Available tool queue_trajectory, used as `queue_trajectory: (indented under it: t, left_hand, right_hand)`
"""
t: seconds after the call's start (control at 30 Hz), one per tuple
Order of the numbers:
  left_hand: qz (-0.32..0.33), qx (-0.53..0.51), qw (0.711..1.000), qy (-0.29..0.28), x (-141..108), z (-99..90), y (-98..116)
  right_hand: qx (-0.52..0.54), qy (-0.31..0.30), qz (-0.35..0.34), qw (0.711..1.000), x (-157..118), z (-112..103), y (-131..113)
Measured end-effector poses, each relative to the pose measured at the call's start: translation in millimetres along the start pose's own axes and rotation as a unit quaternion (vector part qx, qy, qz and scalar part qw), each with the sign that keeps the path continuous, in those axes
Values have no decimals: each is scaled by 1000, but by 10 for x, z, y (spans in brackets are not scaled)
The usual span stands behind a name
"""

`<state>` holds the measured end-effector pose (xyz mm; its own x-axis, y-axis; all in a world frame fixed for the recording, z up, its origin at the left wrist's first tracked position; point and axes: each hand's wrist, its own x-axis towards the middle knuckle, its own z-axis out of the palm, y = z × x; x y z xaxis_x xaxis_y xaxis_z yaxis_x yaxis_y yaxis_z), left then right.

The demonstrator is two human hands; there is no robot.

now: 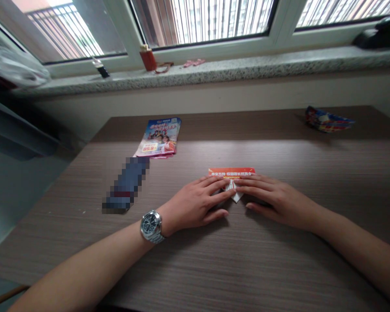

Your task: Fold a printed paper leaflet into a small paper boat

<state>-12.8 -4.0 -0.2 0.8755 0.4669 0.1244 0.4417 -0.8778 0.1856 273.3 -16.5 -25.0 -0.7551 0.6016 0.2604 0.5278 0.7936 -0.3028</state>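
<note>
A folded sheet of paper (232, 171) lies on the table, its red-orange printed strip along the far edge and a white pointed part toward me. My left hand (198, 201), with a silver watch on the wrist, rests flat on the paper's left part, fingers stretched out. From the right, my right hand (273, 195) lies flat over the other part, its fingertips close to those of my left hand. Both palms face down, and the hands cover much of the paper.
Printed flyers (159, 138) are stacked at the back left of the table (195, 268), with a blurred dark object (126, 186) nearer me. A folded colourful paper piece (328, 120) stands at the back right. Small items, including a red box (148, 58), sit on the windowsill (247, 67).
</note>
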Motion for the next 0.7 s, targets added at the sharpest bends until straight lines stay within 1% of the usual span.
queue_trajectory:
  t: [0.23, 0.5, 0.7]
  left_hand:
    - [3, -15, 1000, 5, -5, 19, -16]
    - [2, -1, 1000, -8, 7, 12, -9]
    - [-1, -1, 1000, -6, 0, 15, -10]
  right_hand:
    - [-15, 19, 56, 998, -3, 32, -20]
    - [-38, 15, 53, 998, 21, 60, -20]
    - [-27, 1, 55, 998, 42, 44, -27]
